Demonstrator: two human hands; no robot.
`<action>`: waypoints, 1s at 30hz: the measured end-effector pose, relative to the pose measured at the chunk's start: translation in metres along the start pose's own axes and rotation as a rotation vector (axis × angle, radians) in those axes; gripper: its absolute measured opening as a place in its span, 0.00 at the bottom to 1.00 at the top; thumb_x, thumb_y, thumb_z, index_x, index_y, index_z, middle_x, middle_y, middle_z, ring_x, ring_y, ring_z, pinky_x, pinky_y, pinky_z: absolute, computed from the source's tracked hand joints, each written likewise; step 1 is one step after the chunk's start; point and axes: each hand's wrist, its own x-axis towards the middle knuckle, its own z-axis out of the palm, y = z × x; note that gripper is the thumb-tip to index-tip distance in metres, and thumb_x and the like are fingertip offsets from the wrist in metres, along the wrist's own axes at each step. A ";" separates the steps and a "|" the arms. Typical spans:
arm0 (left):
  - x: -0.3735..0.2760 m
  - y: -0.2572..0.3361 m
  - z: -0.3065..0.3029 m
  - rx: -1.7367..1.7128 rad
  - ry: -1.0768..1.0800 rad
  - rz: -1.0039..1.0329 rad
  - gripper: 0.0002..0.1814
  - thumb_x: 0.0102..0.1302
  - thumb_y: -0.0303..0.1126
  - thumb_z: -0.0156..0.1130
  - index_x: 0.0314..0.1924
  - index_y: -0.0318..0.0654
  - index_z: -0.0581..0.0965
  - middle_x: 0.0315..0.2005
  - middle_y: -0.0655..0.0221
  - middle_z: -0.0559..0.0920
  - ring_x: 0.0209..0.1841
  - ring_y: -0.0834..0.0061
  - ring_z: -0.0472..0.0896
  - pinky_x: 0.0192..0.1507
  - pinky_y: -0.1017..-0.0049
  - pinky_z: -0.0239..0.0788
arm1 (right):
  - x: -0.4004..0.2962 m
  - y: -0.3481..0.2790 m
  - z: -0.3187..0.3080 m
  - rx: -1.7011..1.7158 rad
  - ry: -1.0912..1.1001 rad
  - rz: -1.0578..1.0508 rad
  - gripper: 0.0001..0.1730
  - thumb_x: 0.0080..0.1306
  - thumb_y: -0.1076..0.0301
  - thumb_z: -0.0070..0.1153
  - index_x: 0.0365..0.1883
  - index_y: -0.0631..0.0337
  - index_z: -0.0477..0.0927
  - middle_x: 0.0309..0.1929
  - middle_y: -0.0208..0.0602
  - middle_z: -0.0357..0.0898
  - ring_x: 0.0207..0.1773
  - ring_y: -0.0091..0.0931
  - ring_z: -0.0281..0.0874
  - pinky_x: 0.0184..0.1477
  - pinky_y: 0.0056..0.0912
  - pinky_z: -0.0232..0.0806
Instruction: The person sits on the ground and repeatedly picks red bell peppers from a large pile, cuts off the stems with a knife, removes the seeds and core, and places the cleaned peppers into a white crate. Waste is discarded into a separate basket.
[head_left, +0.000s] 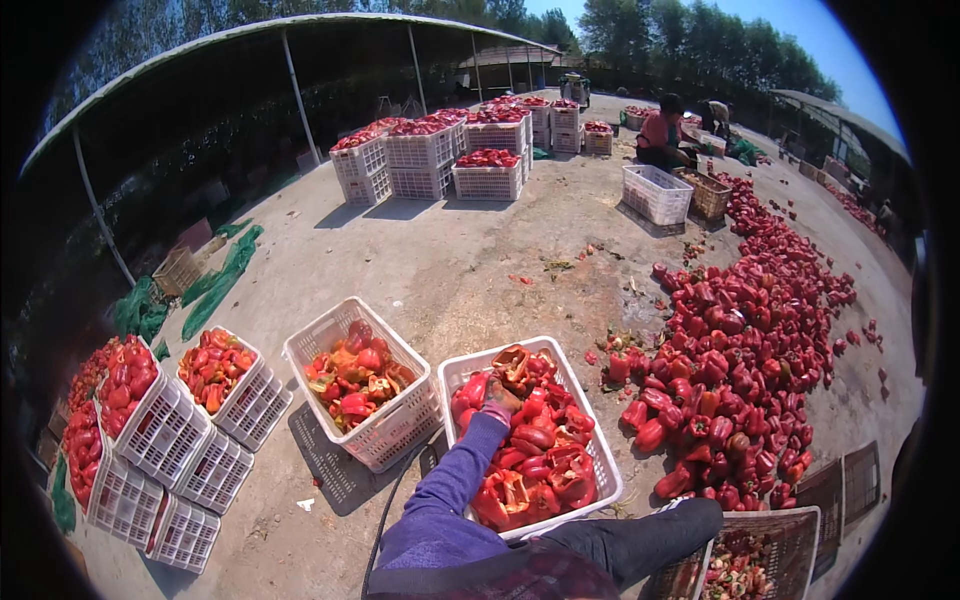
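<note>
My left hand (502, 397), at the end of a purple sleeve, is inside a white plastic crate (611, 461) of cut, hollowed red bell peppers (534, 442). It touches the peppers near the upper left of the pile. An open pepper piece (513, 365) lies just beyond the fingers; whether they grip anything cannot be made out. My right hand is out of view. Left of this crate stands another white crate (322, 420), partly filled with red and orange pepper pieces (358, 375). On my right, whole red bell peppers (720, 360) form a long heap on the concrete.
A crate (806, 551) of pepper cores (739, 574) stands by my right leg (637, 536). Stacked full crates (169, 450) are at left, more (420, 161) farther back. A person (661, 135) sits behind a white crate (656, 196). Green netting (225, 281) lies left; a dark cable (390, 502) runs beside me.
</note>
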 end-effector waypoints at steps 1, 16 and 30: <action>0.005 -0.004 0.011 0.017 -0.020 -0.017 0.19 0.56 0.40 0.56 0.47 0.42 0.73 0.36 0.64 0.79 0.36 0.62 0.78 0.37 0.63 0.73 | 0.000 0.004 0.003 -0.003 -0.006 0.018 0.21 0.64 0.57 0.44 0.54 0.53 0.70 0.34 0.21 0.71 0.19 0.08 0.55 0.17 0.07 0.47; -0.015 -0.008 -0.015 -0.083 0.030 -0.047 0.20 0.56 0.43 0.55 0.48 0.44 0.73 0.36 0.64 0.79 0.34 0.61 0.78 0.35 0.62 0.73 | 0.009 0.025 0.000 -0.054 -0.022 0.083 0.22 0.64 0.54 0.43 0.54 0.53 0.69 0.39 0.22 0.72 0.21 0.08 0.56 0.18 0.07 0.47; -0.049 0.142 -0.127 -0.343 0.365 0.843 0.13 0.62 0.38 0.47 0.42 0.42 0.72 0.39 0.58 0.78 0.39 0.58 0.76 0.46 0.56 0.68 | 0.016 0.015 -0.030 -0.167 0.038 0.083 0.24 0.64 0.52 0.42 0.55 0.53 0.69 0.43 0.23 0.72 0.22 0.09 0.58 0.19 0.07 0.47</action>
